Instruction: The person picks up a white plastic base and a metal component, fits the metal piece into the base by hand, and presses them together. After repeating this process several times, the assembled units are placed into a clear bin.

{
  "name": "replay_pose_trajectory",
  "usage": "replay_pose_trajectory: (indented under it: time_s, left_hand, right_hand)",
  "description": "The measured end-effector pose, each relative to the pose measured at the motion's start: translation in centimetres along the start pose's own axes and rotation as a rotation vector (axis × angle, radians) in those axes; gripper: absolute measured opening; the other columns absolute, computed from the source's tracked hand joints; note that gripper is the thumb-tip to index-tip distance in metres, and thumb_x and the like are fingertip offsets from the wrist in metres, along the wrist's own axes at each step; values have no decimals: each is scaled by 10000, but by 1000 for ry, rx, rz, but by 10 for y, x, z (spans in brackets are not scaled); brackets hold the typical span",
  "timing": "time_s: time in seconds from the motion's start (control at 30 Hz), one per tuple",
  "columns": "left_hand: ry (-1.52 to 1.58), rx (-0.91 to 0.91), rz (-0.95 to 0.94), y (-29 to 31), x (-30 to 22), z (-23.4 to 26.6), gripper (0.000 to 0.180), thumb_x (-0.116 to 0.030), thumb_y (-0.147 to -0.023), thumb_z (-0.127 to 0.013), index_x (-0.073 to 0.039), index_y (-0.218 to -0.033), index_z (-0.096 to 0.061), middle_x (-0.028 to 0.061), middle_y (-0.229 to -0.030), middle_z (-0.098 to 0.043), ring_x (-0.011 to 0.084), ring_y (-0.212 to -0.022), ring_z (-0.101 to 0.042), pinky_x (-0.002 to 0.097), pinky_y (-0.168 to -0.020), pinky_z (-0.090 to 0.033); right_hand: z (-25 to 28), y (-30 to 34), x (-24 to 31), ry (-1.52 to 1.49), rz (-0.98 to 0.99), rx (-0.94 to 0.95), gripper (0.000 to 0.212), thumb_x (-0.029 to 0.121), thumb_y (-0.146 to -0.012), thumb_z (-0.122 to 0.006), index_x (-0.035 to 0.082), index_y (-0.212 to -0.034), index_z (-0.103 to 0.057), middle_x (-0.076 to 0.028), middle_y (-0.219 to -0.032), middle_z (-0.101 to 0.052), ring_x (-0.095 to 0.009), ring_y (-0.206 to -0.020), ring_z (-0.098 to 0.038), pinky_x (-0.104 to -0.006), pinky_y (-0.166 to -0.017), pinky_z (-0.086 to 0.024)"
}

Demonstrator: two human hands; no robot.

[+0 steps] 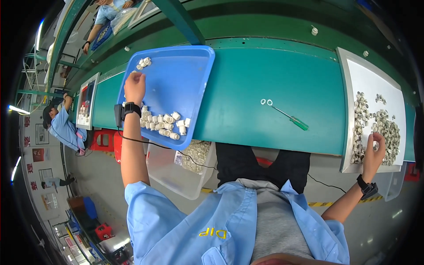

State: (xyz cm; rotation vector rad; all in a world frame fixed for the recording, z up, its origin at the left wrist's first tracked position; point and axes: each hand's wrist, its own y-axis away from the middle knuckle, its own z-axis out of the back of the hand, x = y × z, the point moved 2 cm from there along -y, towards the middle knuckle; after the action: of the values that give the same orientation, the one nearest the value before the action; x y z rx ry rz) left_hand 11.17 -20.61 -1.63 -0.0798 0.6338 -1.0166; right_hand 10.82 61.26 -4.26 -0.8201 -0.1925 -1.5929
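Observation:
My left hand (134, 87) is over the left part of a blue plastic tray (176, 66), its fingers curled together. A bit of white shows at its fingertips, too small to make out. Several small white cylindrical plastic fittings (168, 118) are heaped at the tray's near edge, and a few more fittings (143, 63) sit in its far left corner. Far to the right, my right hand (375, 152) pinches at a pile of small round metallic pieces (388, 128) on a white metal-framed board (375, 79). What its fingertips hold is unclear.
On the green bench (247, 119) between tray and board lie a green-handled screwdriver (298, 122) and two small white rings (266, 102). A clear bin (176, 172) of parts stands below the tray. Co-workers (66, 128) sit farther left and across the bench. A cable runs from my left wrist.

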Motion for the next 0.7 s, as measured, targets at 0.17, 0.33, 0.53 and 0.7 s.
replay_pose_trajectory:
  time_s: [0.17, 0.33, 0.53, 0.7]
  left_hand:
    - [-103, -53, 91, -37, 28, -45, 391, -360, -840, -705, -33, -1056, -717, 180, -1008, -736, 323, -979, -709, 405, -875, -536]
    - [-378, -64, 132, -81, 35, -78, 506, -508, -849, -648, -24, -961, -747, 228, -952, -725, 401, -928, -701, 501, -812, -541]
    - [-344, -72, 59, -96, 75, -78, 486, -488, -862, -666, -22, -992, -715, 183, -959, -733, 359, -915, -696, 468, -819, -533]
    - [-196, -109, -3, -93, 52, -82, 442, -435, -889, -676, -18, -1035, -687, 133, -966, -732, 294, -900, -698, 411, -823, -537]
  right_hand:
    - [4, 27, 43, -82, 100, -36, 184, 99, -961, -620, -10, -1108, -643, -89, -1122, -656, -161, -1036, -592, -326, -921, -462]
    - [-3, 55, 105, -194, 114, -19, 195, 47, -940, -630, -7, -1126, -659, -100, -1128, -672, -180, -1063, -613, -316, -938, -474]
    - [-25, 52, 134, -443, 164, 83, 158, 23, -882, -688, -14, -1030, -651, -85, -966, -660, -176, -929, -621, -318, -842, -481]
    - [-26, 58, 143, -557, 86, 54, 192, 18, -892, -674, -32, -1074, -639, -90, -991, -651, -166, -883, -622, -311, -837, -485]
